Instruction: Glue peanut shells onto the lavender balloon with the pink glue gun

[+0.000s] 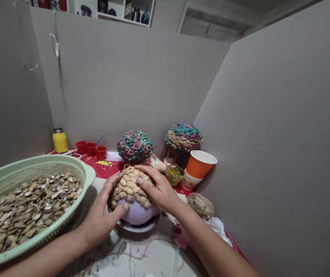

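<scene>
In the head view, your spread left hand (103, 211) and right hand (162, 191) held the lilac balloon (137, 214) at lower centre — peanut shells (129, 187) covered its top; its lower front, bare, seemingly remained to cover.

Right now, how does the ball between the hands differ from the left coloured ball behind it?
The tan ball shows bare lilac below; the left coloured ball shows no bare patch. The tan ball has plain pieces, while the left coloured ball mixes teal and pink. The left hand and right hand touch the tan ball; neither touches the left coloured ball. Both are rounded, with bumpy pieces packed closely.
</scene>
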Motion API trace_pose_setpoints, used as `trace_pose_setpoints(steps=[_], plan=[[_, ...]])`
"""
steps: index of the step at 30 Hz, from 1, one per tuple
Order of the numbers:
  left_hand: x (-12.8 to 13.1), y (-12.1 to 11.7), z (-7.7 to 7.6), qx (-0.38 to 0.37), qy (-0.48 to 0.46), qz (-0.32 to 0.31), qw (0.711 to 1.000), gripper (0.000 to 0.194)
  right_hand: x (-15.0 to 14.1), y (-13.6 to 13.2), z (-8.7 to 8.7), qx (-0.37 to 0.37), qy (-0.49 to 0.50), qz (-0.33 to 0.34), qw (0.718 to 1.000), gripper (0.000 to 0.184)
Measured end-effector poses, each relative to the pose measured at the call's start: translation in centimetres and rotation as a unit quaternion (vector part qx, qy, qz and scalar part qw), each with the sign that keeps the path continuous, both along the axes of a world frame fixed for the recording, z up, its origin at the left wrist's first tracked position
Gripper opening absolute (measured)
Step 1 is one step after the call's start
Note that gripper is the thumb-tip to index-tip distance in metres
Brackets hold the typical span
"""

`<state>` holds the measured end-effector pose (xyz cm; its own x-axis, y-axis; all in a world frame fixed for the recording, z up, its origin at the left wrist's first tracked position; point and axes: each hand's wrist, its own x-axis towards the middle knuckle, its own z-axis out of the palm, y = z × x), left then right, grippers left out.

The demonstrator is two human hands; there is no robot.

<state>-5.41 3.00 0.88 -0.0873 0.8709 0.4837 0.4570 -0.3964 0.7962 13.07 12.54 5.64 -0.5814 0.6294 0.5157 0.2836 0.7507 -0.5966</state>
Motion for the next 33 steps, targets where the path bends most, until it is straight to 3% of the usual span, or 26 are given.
trace_pose_setpoints(steps=[24, 33], plan=[[0.8, -0.1, 1.2, -0.065, -0.048, 0.002, 0.997, 0.060, -0.1, 0.3, -0.3, -0.004, -0.002, 0.002, 1.000, 0.040], [0.8, 0.0, 1.0, -0.066, -0.043, 0.003, 0.997, 0.060, 0.1, 0.2, -0.5, -0.003, 0.002, 0.003, 1.000, 0.039]])
